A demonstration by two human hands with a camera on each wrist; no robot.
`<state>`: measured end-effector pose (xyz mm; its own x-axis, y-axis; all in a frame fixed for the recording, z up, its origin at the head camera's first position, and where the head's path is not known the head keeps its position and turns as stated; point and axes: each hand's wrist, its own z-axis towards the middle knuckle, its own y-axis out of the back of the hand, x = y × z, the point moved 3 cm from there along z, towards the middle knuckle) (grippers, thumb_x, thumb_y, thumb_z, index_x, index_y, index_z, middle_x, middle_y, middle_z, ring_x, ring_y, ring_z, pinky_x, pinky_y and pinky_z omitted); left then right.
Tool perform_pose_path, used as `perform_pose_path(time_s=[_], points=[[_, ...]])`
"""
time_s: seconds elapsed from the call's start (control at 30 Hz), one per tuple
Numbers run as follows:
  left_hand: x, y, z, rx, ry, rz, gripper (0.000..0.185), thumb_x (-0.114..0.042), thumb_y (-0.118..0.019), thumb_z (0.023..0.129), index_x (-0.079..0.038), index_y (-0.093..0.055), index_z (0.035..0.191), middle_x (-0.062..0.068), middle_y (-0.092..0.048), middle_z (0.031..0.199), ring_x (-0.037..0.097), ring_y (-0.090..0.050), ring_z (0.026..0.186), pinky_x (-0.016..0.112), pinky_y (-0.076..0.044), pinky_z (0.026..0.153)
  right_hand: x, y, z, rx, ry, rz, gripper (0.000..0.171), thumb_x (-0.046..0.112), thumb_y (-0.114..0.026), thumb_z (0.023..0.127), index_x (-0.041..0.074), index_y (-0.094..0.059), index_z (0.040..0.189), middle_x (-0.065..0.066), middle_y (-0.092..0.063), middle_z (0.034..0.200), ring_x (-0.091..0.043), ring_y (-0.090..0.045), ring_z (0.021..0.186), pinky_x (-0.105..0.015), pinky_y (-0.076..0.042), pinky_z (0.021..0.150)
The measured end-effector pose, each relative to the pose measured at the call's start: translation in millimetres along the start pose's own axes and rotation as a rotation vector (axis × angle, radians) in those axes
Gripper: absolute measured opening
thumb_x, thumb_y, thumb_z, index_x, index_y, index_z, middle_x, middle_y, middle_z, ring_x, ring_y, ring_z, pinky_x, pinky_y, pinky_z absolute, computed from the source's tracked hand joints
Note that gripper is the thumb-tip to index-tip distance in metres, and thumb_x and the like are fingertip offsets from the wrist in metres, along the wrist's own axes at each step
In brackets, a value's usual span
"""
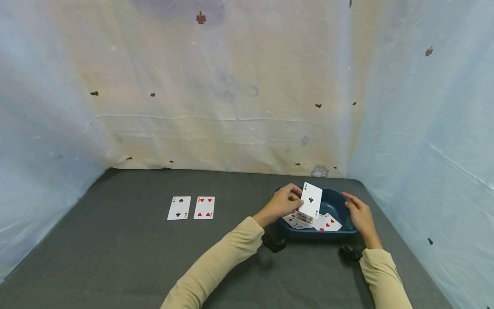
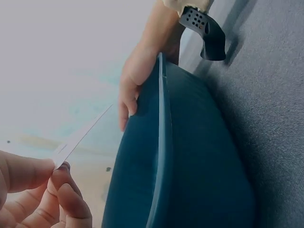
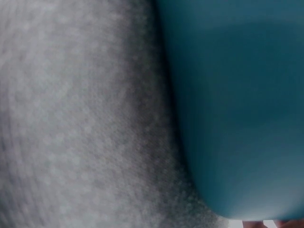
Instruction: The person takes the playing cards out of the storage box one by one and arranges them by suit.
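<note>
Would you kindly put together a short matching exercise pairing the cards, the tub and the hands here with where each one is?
Things:
1. white ace of clubs card
2. dark blue plastic tub
3. four of hearts card
4. right hand

Places:
a. flat on the grey cloth
b. pinched in the left hand
c. resting on the tub's rim
d. holding loose cards

Pairs: 1-b, 2-d, 3-a, 4-c

Head looks down; wrists hug the tray (image 2: 190, 156).

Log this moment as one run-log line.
left hand: pinches ace of clubs over tray | right hand: on tray rim | table: two cards face up
</note>
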<state>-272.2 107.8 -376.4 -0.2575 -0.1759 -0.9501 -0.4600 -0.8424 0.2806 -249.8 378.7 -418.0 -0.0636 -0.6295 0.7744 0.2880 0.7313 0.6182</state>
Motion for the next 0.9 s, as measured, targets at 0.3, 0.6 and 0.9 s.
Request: perform_pose_path(time_s=[0.3, 0.6, 0.9], points=[[1.3, 17.7, -15.2, -0.026, -0.005, -0.080, 0.022, -0.004, -0.064, 0.092, -0.004, -0.058, 0.113, 0.002, -0.065, 0.080, 0.035, -0.062, 0.077, 0.026, -0.046, 0.059, 0.1, -0.6, -1.1, -0.004, 0.031, -0.008, 0.042, 0.019, -0.036, 0.106, -0.001, -0.044, 0.142, -0.031, -0.044, 0.138, -0.046, -0.045, 0.123, -0.059, -0.032, 0.100], [5.6, 38.7, -27.1, -0.033, 0.012, -0.113, 0.023, -0.005, -0.063, 0.093, -0.005, -0.057, 0.115, 0.004, -0.066, 0.084, 0.030, -0.062, 0.074, 0.050, -0.051, 0.076, -2.0, -1.1, 0.0, -0.006, 0.041, -0.004, 0.042, 0.019, -0.036, 0.106, -0.001, -0.044, 0.142, -0.031, -0.044, 0.138, -0.046, -0.045, 0.122, -0.061, -0.031, 0.100], [6.6, 54.8, -38.9, -0.027, -0.005, -0.159, 0.026, -0.003, -0.062, 0.094, -0.001, -0.054, 0.118, 0.006, -0.065, 0.086, 0.034, -0.061, 0.078, 0.042, -0.052, 0.075, -0.6, -1.2, -1.0, -0.007, 0.030, 0.001, 0.042, 0.019, -0.036, 0.106, 0.000, -0.044, 0.143, -0.031, -0.044, 0.138, -0.046, -0.044, 0.122, -0.061, -0.032, 0.100]])
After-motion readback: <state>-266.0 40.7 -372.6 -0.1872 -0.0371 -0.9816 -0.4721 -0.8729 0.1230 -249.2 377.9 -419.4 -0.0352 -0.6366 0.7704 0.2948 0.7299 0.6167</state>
